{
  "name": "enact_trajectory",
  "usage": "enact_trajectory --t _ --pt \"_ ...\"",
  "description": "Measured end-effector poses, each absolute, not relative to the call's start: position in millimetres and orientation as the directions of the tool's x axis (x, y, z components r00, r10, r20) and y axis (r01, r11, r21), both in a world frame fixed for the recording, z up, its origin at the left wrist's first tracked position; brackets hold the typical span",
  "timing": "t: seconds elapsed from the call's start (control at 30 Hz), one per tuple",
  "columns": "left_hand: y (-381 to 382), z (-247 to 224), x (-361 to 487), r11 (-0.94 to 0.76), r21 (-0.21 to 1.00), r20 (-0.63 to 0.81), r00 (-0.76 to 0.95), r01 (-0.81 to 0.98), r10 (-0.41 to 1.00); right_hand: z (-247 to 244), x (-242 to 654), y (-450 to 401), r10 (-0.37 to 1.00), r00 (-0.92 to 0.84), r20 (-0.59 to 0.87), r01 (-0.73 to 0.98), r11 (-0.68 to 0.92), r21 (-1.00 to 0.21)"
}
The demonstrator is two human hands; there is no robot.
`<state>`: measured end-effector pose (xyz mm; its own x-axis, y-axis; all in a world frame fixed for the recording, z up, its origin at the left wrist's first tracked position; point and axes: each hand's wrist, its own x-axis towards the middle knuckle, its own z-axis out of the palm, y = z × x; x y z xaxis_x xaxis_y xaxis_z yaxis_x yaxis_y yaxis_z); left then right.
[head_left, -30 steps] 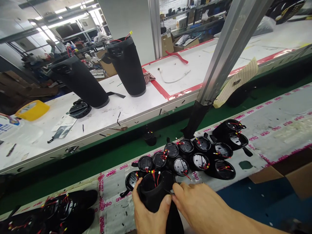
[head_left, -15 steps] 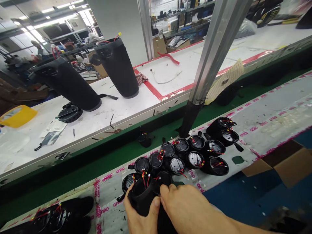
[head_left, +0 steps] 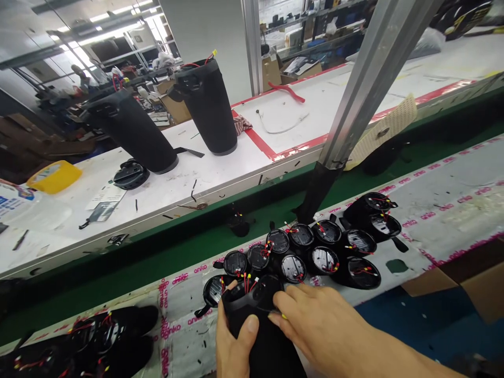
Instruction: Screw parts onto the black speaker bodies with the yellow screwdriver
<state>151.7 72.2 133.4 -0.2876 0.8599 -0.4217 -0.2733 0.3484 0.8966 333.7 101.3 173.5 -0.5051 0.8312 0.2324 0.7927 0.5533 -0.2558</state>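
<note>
A black fabric-covered cylindrical speaker housing (head_left: 271,341) is tilted in front of me, its open end facing away and up. Red wires with small connectors (head_left: 248,282) stick up at that end. My left hand (head_left: 234,344) is wrapped around the near-left side, thumb lying across the fabric. At the right of the rim, my right hand (head_left: 318,320) is closed, fingertips pressed together against the housing. A small yellow bit shows under those fingertips; what they pinch is hidden. Just beyond stand several similar housings (head_left: 293,268), open ends up, wires showing.
More black housings (head_left: 106,336) lie at the lower left on the printed plastic-covered bench (head_left: 189,325). Across a green strip, a white table (head_left: 189,184) holds two tall speaker housings (head_left: 214,105), a black cap (head_left: 131,174) and yellow tape (head_left: 55,176). A metal post (head_left: 366,84) rises at right; cardboard boxes (head_left: 484,283) stand below.
The held housing has tipped so more of its fabric side shows. My right hand has shifted slightly along the rim, and a yellow bit now shows under its fingers. The view has swung left.
</note>
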Motion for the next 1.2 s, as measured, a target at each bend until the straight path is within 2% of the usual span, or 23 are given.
enact_trajectory --t 0.17,0.43,0.6,0.8,1.03,1.2 --pt "72 136 147 0.338 0.926 -0.374 -0.291 -0.166 0.881 176 332 103 0.806 -0.531 0.261 0.795 0.581 -0.177" --pt "72 142 147 0.317 0.947 -0.313 -0.333 -0.043 0.890 166 336 101 0.793 -0.553 0.254 0.779 0.601 -0.180" --pt "73 145 144 0.371 0.928 -0.369 -0.241 -0.039 0.898 172 345 106 0.762 -0.595 0.257 0.726 0.647 -0.236" --pt "80 153 145 0.350 0.935 -0.332 -0.207 0.053 0.920 186 350 120 0.700 -0.675 0.232 0.700 0.708 -0.099" --pt "84 160 150 0.334 0.939 -0.330 -0.061 0.075 0.942 185 357 122 0.678 -0.711 0.188 0.670 0.734 -0.112" --pt "85 167 154 0.313 0.946 -0.308 -0.067 0.082 0.949 184 359 121 0.661 -0.722 0.204 0.658 0.747 -0.093"
